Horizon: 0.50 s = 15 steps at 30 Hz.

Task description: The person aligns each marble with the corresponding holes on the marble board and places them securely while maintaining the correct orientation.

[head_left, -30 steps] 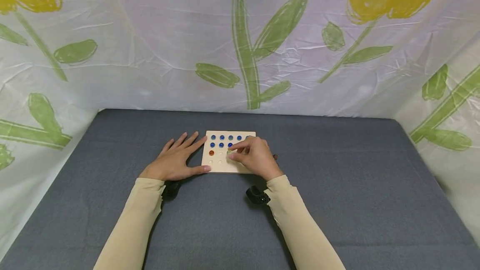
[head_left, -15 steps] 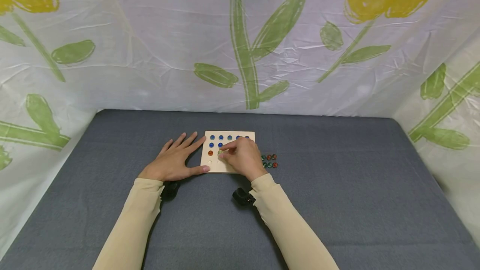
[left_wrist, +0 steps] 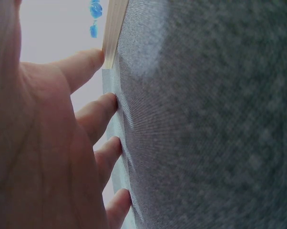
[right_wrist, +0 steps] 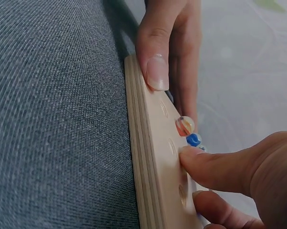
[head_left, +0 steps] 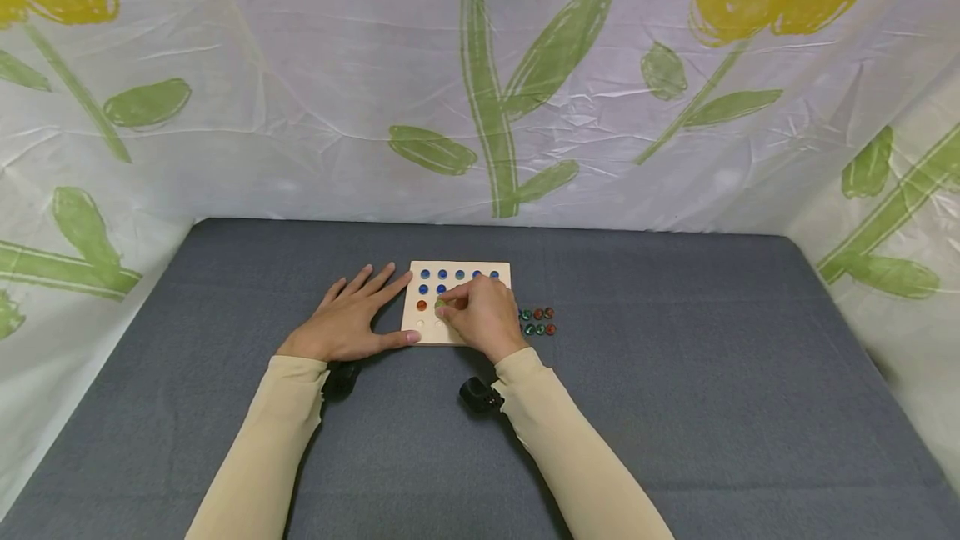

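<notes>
A pale wooden board (head_left: 454, 337) with rows of round hollows lies on the table. Blue marbles (head_left: 442, 274) fill the visible hollows of its two far rows. An orange marble (head_left: 422, 305) sits at the left of the third row; the right wrist view shows this orange marble (right_wrist: 184, 126) too. My left hand (head_left: 347, 325) is spread flat, its thumb on the board's near left corner and its index fingertip at the left edge. Between thumb and index finger my right hand (head_left: 486, 317) pinches a yellow-green marble (head_left: 439, 304) at the hollow beside the orange one. Part of the board is hidden under this hand.
Several loose green and red marbles (head_left: 539, 329) lie in two short rows just right of the board. A dark grey cloth (head_left: 675, 390) covers the table. Behind it hangs a white curtain (head_left: 300, 107) printed with yellow flowers.
My right hand has moved left along the third row with the yellow-green marble, stopping beside the orange one. The loose marbles at the right have come into sight. My left hand stays in place.
</notes>
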### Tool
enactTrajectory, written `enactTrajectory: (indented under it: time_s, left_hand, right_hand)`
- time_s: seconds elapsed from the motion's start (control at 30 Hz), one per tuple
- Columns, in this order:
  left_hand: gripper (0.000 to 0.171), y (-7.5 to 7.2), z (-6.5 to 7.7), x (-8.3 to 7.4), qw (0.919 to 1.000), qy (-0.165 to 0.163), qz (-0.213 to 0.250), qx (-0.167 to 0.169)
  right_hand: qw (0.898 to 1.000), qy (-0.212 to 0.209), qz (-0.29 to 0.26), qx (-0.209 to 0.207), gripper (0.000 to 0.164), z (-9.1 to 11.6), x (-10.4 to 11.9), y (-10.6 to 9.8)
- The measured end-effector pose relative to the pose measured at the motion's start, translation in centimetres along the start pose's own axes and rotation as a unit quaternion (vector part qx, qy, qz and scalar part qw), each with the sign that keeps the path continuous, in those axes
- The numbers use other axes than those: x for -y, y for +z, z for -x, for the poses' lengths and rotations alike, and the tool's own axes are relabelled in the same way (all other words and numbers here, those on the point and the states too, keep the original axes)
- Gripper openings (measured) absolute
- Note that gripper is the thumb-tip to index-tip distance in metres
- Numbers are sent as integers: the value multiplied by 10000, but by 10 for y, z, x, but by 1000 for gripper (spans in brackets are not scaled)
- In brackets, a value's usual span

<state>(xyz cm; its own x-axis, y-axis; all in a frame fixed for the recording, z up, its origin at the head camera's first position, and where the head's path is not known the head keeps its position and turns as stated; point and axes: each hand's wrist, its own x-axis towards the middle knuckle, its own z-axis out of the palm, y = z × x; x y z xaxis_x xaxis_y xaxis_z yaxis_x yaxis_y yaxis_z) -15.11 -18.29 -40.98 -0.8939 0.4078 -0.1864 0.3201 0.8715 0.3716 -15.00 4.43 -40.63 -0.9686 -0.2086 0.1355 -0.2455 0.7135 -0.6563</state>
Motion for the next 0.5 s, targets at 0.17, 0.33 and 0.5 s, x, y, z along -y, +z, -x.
enactTrajectory:
  time_s: [0.17, 0.33, 0.5]
  left_hand:
    - [98, 0, 0, 1, 10000, -2, 2, -4]
    - [98, 1, 0, 1, 10000, 14, -18, 0]
    - [98, 1, -1, 1, 10000, 7, -23, 16]
  right_hand:
    - [10000, -16, 54, -22, 14, 0, 0, 1]
    - [10000, -31, 80, -18, 14, 1, -1, 2]
    - [9999, -75, 68, -10, 15, 2, -1, -1]
